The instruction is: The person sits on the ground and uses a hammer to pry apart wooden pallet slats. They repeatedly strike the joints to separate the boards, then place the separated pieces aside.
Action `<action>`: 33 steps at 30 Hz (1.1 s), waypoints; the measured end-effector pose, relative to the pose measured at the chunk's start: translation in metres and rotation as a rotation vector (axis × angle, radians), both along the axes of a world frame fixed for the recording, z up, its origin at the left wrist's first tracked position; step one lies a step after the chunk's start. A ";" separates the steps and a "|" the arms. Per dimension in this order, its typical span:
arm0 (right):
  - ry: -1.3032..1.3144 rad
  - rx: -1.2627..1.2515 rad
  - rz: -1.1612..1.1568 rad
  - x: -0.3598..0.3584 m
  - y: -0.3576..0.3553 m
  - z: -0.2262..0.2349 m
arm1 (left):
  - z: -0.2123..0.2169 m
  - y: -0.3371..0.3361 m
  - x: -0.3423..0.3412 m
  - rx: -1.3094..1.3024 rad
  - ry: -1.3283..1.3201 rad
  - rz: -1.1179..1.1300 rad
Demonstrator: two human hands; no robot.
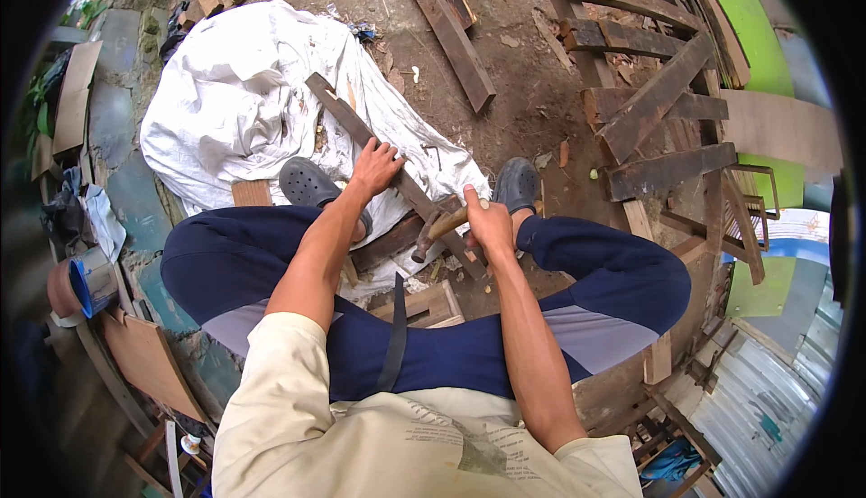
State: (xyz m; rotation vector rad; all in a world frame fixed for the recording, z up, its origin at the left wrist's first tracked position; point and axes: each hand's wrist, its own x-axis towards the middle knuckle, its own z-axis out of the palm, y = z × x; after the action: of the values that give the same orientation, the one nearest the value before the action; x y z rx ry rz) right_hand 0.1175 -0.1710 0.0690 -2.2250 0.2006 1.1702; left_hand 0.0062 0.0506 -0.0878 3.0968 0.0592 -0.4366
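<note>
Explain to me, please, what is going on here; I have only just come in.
A person with knees spread wide has the left grip on a narrow board, which slants between two dark clogs. The right grip is closed around a hammer, its head low beside the board; whether they touch, I cannot tell. A white cloth lies rumpled ahead on the left, and more boards are piled on the right.

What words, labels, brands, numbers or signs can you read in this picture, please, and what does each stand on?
Cream shirt: several lines of dark print on the front, too small and blurred to quote.
Hammer and wooden bar: no lettering visible.
Elsewhere: I can make out no readable text.
</note>
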 end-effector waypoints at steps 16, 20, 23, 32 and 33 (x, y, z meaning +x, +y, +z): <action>0.861 0.047 0.192 -0.011 -0.017 -0.012 | 0.012 0.003 -0.033 0.015 0.022 -0.040; 0.943 -0.041 0.051 -0.030 -0.017 -0.032 | 0.010 -0.006 -0.051 0.020 0.050 0.011; 0.890 -0.047 0.078 -0.044 -0.019 -0.039 | 0.018 -0.009 -0.052 0.024 0.060 0.006; 0.621 0.028 0.377 -0.037 -0.015 -0.019 | 0.042 0.007 -0.047 -0.024 -0.092 0.058; 0.559 0.033 0.422 -0.035 -0.014 -0.016 | 0.041 0.012 -0.043 -0.037 -0.153 0.109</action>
State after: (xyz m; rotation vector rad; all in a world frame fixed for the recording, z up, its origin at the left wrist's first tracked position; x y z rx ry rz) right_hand 0.0826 -0.1850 0.0528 -1.9103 -0.0732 1.9959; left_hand -0.0370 0.0622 -0.0466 3.0602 0.2138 -0.1951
